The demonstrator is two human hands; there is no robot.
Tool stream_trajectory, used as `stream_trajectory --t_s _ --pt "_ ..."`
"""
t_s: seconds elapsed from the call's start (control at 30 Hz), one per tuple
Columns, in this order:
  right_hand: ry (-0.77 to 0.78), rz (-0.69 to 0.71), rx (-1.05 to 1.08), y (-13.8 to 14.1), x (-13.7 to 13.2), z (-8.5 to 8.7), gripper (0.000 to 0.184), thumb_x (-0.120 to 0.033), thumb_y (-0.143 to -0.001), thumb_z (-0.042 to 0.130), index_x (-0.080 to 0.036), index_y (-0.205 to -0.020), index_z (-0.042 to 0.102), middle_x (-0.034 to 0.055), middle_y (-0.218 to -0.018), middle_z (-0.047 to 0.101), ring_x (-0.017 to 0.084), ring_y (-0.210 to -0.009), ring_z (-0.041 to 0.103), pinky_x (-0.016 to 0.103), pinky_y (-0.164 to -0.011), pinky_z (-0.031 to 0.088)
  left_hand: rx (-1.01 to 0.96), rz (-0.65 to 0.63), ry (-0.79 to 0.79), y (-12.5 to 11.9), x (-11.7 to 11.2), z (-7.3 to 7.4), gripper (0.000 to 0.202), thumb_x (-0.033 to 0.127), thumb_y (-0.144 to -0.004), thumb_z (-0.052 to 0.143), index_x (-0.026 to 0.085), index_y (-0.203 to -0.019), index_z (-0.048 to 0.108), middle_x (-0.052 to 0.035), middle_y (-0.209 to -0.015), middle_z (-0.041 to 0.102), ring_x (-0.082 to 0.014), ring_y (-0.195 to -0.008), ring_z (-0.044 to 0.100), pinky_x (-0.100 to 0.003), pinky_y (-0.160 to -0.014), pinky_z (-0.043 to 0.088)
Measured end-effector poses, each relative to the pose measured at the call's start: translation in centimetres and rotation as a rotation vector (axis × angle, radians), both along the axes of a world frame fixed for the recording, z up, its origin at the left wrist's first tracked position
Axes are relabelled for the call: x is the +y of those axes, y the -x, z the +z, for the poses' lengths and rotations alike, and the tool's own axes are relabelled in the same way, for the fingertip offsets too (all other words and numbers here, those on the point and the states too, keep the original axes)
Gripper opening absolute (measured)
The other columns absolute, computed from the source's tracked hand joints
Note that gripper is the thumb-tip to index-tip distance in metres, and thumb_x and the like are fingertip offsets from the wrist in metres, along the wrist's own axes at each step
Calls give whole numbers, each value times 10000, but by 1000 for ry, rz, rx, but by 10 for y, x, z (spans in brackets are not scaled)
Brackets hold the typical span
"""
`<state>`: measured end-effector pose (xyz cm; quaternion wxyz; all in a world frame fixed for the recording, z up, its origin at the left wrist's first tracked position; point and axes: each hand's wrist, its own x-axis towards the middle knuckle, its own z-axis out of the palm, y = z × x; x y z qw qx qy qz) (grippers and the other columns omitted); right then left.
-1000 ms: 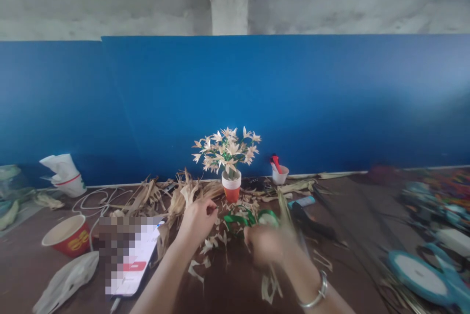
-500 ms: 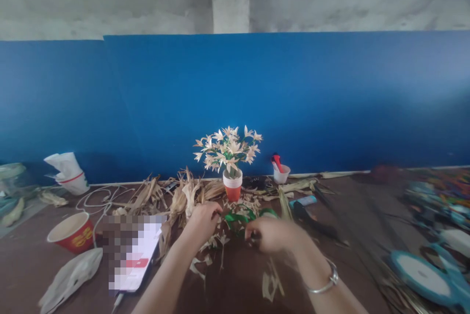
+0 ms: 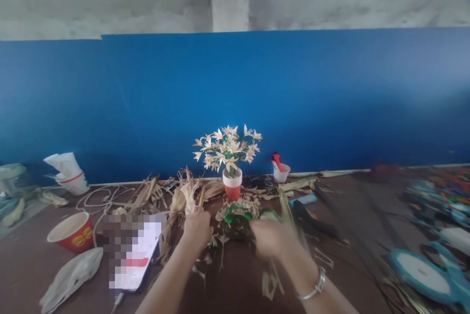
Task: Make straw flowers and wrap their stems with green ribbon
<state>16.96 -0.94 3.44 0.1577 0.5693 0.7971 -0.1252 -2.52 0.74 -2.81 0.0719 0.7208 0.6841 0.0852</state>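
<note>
My left hand (image 3: 198,229) is closed just in front of a pile of dry corn husks (image 3: 179,194); whatever its fingers hold is hidden. Also closed, and smeared by motion, my right hand (image 3: 270,235) is beside a coil of green tape or ribbon (image 3: 238,212). What the right fingers grip does not show. Behind both hands stands a small pot (image 3: 232,191), white above and orange below, with pale star-shaped flowers (image 3: 229,147) made of husk-like petals. Loose petals and a single pale flower (image 3: 222,239) lie on the brown table between my forearms.
On the left are a phone (image 3: 141,255) with its cable, a red paper bowl (image 3: 71,232) and white cups (image 3: 71,177). A white tub (image 3: 281,173) with a red-handled tool stands at the back. A blue ribbon spool (image 3: 420,272) lies right. A blue panel (image 3: 235,79) rises behind.
My left hand has drawn slightly left and toward me, its fingers now curled away from view. My right hand has shifted a little, turning knuckles up. The pot stays put.
</note>
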Motion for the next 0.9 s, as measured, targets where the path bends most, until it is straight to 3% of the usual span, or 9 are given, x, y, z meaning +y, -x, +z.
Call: stream_trajectory --t_s 0.1,0.3,0.43,0.53,0.63,0.73,0.8,0.9 --pt "2 -6 10 4 -3 -3 398 -58 -547 650 -141 -935 676 137 -951 711 283 -906 658 306 -712 478 3 46 -8 -3 1 -4 171 124 -664 537 133 -734 693 -184 -956 660 -308 -1012 578 -390 -856 410" --pt "27 -6 19 -1 2 -9 489 -86 -549 664 -162 -1031 632 113 -953 711 262 -853 664 284 -655 471 -125 134 -18 -1 4 2 161 144 -664 509 155 -660 669 -133 -827 686 -260 -835 627 -329 -718 432" --pt "58 63 124 -6 4 -9 314 -162 -578 674 -216 -888 685 71 -903 714 248 -829 656 262 -618 446 -267 189 -47 7 6 10 148 206 -701 509 193 -698 656 -69 -762 691 -228 -763 624 -304 -650 414" --pt "-63 15 247 -5 8 -13 160 -223 -671 615 -219 -807 698 67 -847 709 244 -821 652 276 -646 444 -398 193 -40 12 10 10 115 224 -686 550 198 -659 659 -56 -716 692 -229 -731 630 -307 -631 415" --pt "-262 -71 336 1 17 -26 338 -180 -806 447 -182 -1100 613 112 -1077 647 242 -997 602 309 -789 436 -566 162 -12 14 14 7 132 184 -675 573 170 -742 686 -50 -683 696 -205 -683 649 -289 -615 445" --pt "-374 -62 476 6 29 -43 554 -71 -764 453 -165 -1310 445 120 -1262 535 217 -1132 520 277 -876 400 -730 124 3 11 16 6 258 154 -704 550 105 -921 681 -70 -738 713 -187 -677 664 -279 -623 482" --pt "-345 -41 508 5 36 -49 499 -29 -743 443 -171 -1209 549 101 -1196 583 196 -1103 537 251 -891 384 -803 112 -5 9 16 8 272 147 -715 538 85 -939 679 -83 -771 714 -192 -702 667 -291 -643 494" --pt "-286 -15 504 -4 40 -47 302 -29 -725 455 -183 -837 690 62 -940 672 182 -932 613 232 -829 402 -869 113 -9 7 15 12 218 132 -711 537 87 -866 685 -67 -690 694 -195 -662 658 -307 -633 493"
